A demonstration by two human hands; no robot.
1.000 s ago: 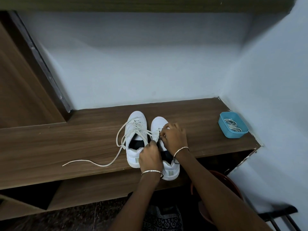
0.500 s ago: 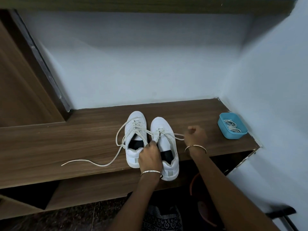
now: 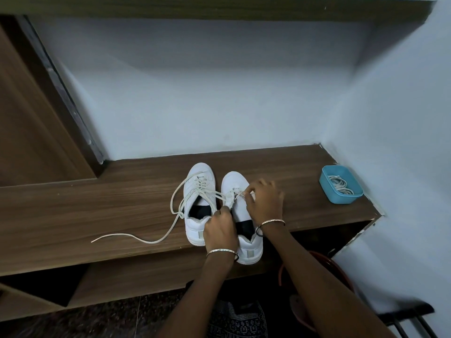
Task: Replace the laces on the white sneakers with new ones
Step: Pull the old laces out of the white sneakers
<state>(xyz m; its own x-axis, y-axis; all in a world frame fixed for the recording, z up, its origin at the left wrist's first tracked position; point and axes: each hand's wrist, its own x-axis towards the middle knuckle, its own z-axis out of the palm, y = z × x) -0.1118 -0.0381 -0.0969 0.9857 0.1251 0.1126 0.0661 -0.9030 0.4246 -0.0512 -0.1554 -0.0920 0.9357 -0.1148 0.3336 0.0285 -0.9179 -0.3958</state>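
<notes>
My right hand is curling over the laced front of the right-hand sneaker, thumb and fingertips pinching a loosened strand of its lace. My left hand is gripping the same shoe at its inner side by the opening, fingers curled tight. Whether it is also catching a bit of lace is hard to make out from here. A thin bangle is sitting on each wrist.

Both sneakers are standing side by side on the wooden shelf, heels at its front edge and toes pointing toward the wall. The left-hand sneaker is lying unhandled, its long lace trailing off toward the shelf's left. A blue tub is sitting against the shelf's right edge, well apart from the shoes, with coiled white laces inside.
</notes>
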